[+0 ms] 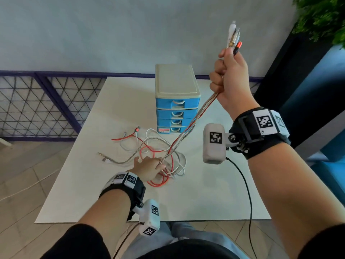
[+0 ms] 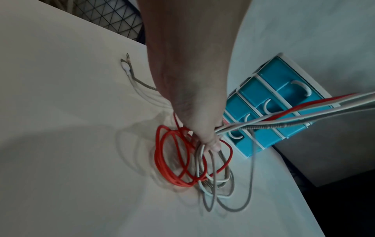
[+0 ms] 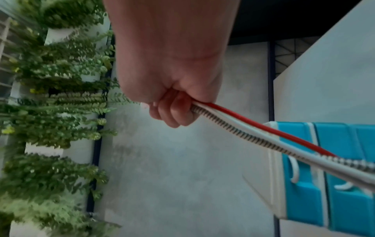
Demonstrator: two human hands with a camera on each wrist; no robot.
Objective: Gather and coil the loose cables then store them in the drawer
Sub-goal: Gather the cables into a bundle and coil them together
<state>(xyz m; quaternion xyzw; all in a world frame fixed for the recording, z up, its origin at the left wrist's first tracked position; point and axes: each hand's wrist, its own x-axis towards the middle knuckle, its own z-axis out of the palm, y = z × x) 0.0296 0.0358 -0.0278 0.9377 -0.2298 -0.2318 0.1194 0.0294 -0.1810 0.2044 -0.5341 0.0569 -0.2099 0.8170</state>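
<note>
hands both grip cables (image 1: 188, 128): right hand (image 1: 230, 77) raised, left hand (image 1: 149, 168) low; labels unreadable.

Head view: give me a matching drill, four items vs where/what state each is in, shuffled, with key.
Items:
1. right hand
2. left hand
3. drawer unit
4. red cable

States:
A. all drawers closed, at the table's far side
B. raised, gripping the cable ends
C. looped on the table
D. low on the table, cables running through its fingers

Pairs: 1-B, 2-D, 3-A, 4-C
</note>
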